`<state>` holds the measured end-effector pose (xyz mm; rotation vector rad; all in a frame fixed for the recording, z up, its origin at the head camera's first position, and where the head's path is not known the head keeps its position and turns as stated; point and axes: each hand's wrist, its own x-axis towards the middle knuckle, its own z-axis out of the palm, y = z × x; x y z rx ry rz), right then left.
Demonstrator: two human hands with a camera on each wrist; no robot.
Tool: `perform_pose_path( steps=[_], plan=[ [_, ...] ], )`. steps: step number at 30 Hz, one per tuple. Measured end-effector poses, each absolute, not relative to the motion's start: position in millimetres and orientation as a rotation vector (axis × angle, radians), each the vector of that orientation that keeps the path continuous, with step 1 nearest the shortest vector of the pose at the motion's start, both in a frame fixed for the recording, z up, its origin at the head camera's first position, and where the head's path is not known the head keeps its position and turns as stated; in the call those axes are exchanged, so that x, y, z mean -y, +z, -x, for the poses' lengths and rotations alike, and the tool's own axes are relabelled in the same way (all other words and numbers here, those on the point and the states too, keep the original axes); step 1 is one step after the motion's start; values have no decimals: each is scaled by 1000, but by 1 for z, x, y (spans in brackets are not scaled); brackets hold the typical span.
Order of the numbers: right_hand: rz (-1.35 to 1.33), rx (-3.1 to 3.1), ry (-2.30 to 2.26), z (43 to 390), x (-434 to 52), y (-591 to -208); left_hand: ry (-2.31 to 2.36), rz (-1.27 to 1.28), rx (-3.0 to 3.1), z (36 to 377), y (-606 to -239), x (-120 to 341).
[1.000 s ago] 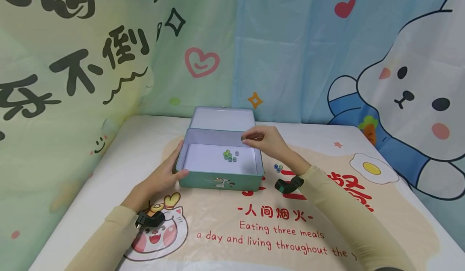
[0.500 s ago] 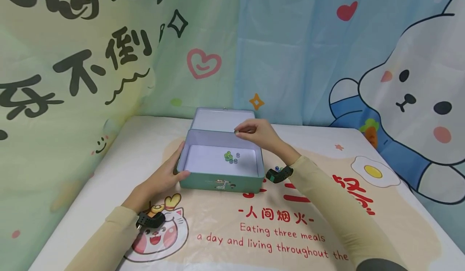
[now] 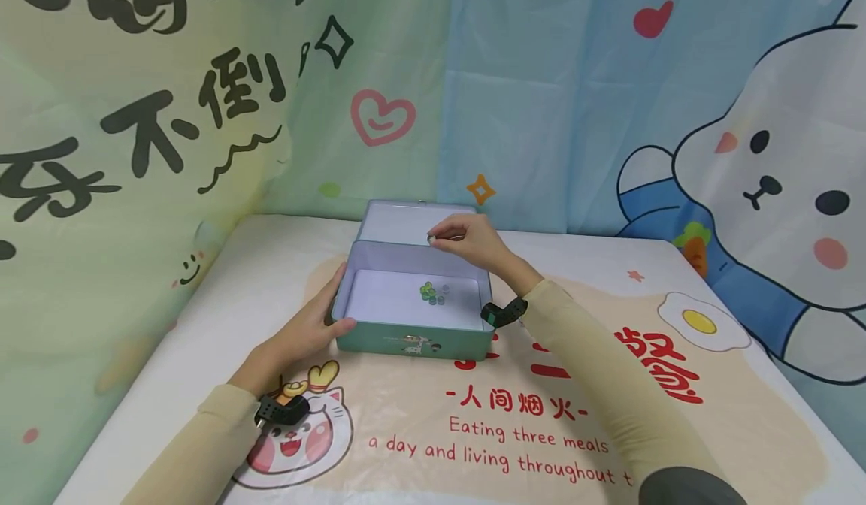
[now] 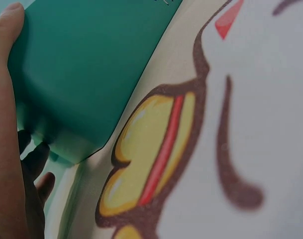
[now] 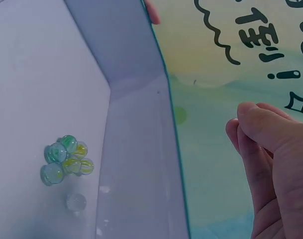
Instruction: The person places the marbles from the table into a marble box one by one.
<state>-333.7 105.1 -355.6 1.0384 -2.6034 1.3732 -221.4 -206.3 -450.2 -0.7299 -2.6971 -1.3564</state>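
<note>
Printed beige-and-white cloth-covered surface (image 3: pixel 399 475); on it, green rectangular metal tin (image 3: pixel 372 340), lid (image 3: pixel 392 222) tipped back; left hand (image 3: pixel 309 325) gripping tin's left end; right hand (image 3: pixel 476 243) above tin's back, closed to pinch; clear, green, yellow glass marbles (image 5: pixel 70 163) on tin floor; tiny roundish piece (image 3: pixel 431 240) pinched by right hand

person is wearing long sleeves, plain pale beige. left sleeve (image 3: pixel 196 445) is ending at the wrist with a soft, slightly wrinkled cuff; right sleeve (image 3: pixel 588 370) is matching in colour and creasing lightly along the forearm. each wrist is carrying a chunky black band: left band (image 3: pixel 283 410), right band (image 3: pixel 504 313), both sitting right by the cuffs. hands are showing bare. dark grey rounded shape (image 3: pixel 690 488) is overlapping the right sleeve at bottom of head view, can't tell if it's worn.
</note>
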Motion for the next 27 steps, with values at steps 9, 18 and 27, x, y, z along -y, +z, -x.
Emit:
perform_pose_path(
  steps=[9,18,27],
  plan=[
    [-1098,2564,1323,346,-97,-371,-1370,723,2698,220,-447,205],
    [-1136,2609,1236,350,-90,-384,-1335,739,2703,222,-449,206],
    [-1239,2645,1062,353,-84,-398,-1322,736,2707,221,-447,207]
  ],
)
